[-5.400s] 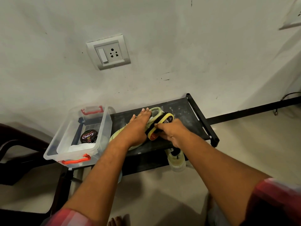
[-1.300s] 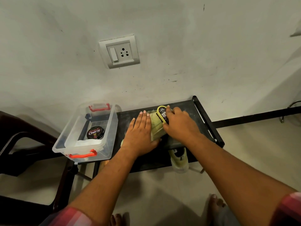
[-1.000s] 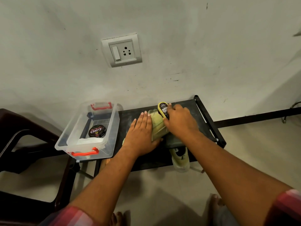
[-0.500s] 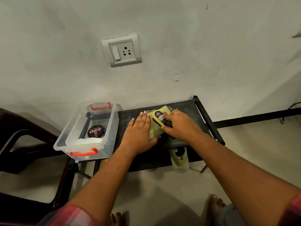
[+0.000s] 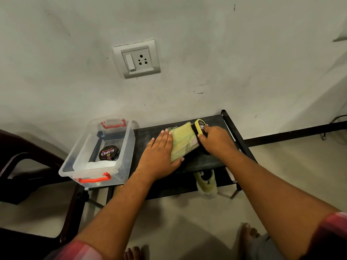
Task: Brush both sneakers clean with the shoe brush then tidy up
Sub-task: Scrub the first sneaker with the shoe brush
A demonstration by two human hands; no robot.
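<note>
Shelf (image 5: 214,121), perhaps metal, under sneaker (image 5: 183,142); scuffed wall (image 5: 206,53).

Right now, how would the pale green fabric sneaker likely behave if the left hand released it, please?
It would probably slide: the left hand lies flat on the pale green sneaker, seemingly steadying it on the black rack. Its upper looks soft, likely flexing under the yellow-backed brush.

Brush (image 5: 199,126) mostly under right hand (image 5: 217,142); sneaker (image 5: 185,144) half under left hand (image 5: 159,156); 2nd sneaker (image 5: 206,185) partly behind rack (image 5: 146,133).
</note>
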